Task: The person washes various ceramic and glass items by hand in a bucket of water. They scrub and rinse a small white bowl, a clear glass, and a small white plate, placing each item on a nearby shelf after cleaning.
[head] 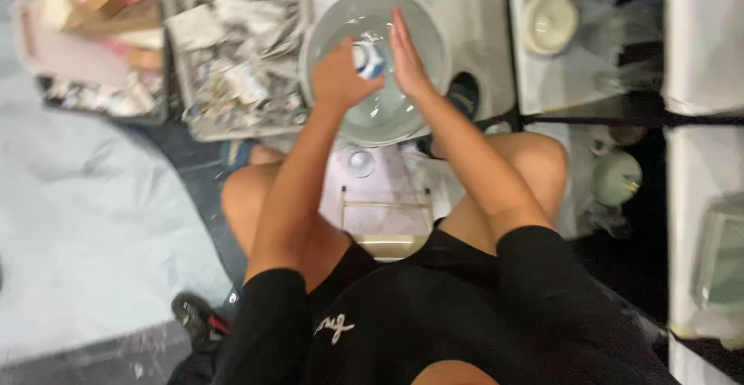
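Over the big round basin [434,36] of water, just right of the far-left tray of crumpled paper [232,44], the right hand [408,56] (fingers straight and flat, holding nothing) should probably steady the small blue-and-white cup [369,60] that the left hand [339,79] has its fingers curled around.

You're seated low in what reads as a makeshift packing or washing corner of a workroom, not a tidy kitchen. A wide basin [422,25] sits on the floor before your knees. To your left, a crate of crumpled newspaper [232,52] and a stack of cardboard boxes [105,1]. Pale plastic sheeting [85,222] covers the floor. To your right, ceramic pieces: a cream bowl [550,21] and a greenish pot [618,177], beside white shelving [701,40].
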